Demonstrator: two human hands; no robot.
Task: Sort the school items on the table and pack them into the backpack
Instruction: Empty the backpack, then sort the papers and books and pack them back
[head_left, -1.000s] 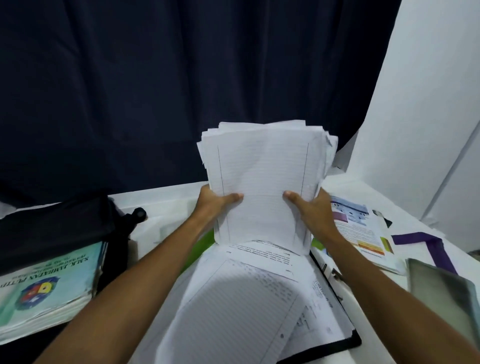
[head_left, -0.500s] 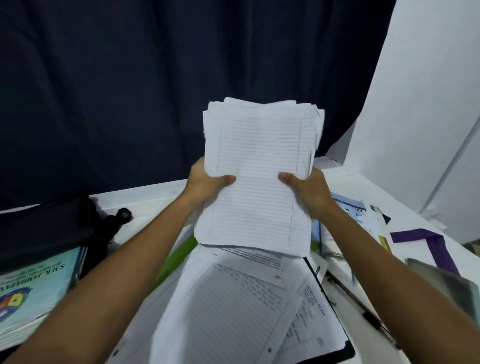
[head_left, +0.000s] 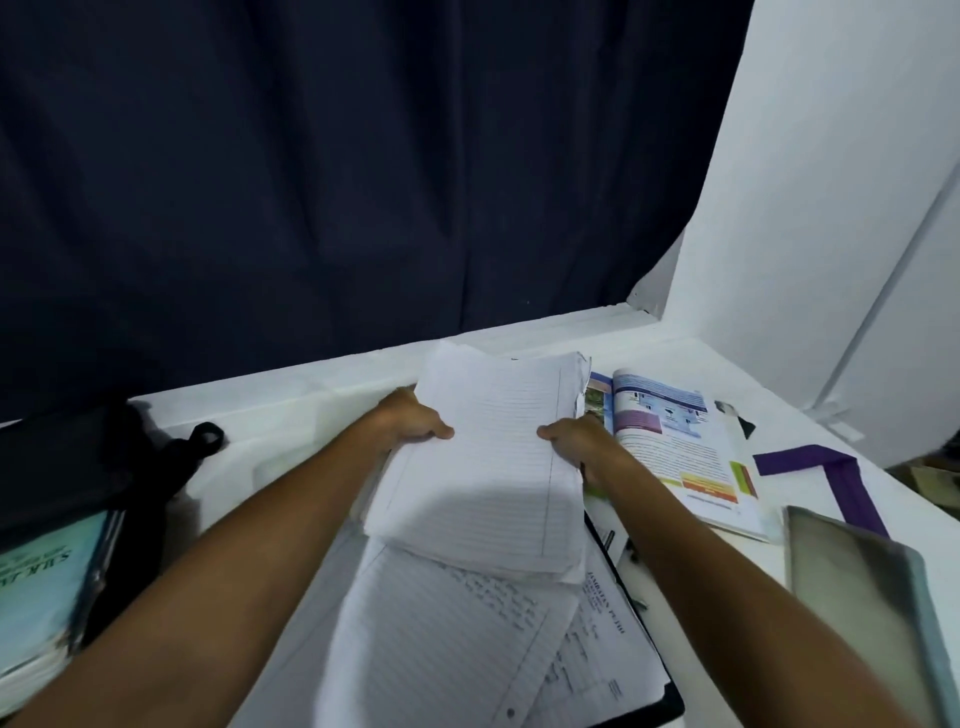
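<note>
both hands (head_left: 498, 434) grip a thick, ragged-edged lined paper stack (head_left: 483, 467), seemingly low over loose sheets (head_left: 441, 639).

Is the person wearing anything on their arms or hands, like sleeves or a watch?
No. Both forearms are bare as far as the picture shows, with no sleeves in view. The left hand and right hand wear no gloves. No watch, bracelet or ring shows on either wrist or the visible fingers.

We see a white worktop (head_left: 322, 395). On it lie a black backpack (head_left: 78, 467) at the left, a teal book (head_left: 41, 587) beside it, loose lined sheets (head_left: 441, 644) over a black clipboard (head_left: 670, 701), an open textbook (head_left: 675, 447), purple tape strips (head_left: 831, 473) and a grey folder (head_left: 862, 592) at the right.
</note>
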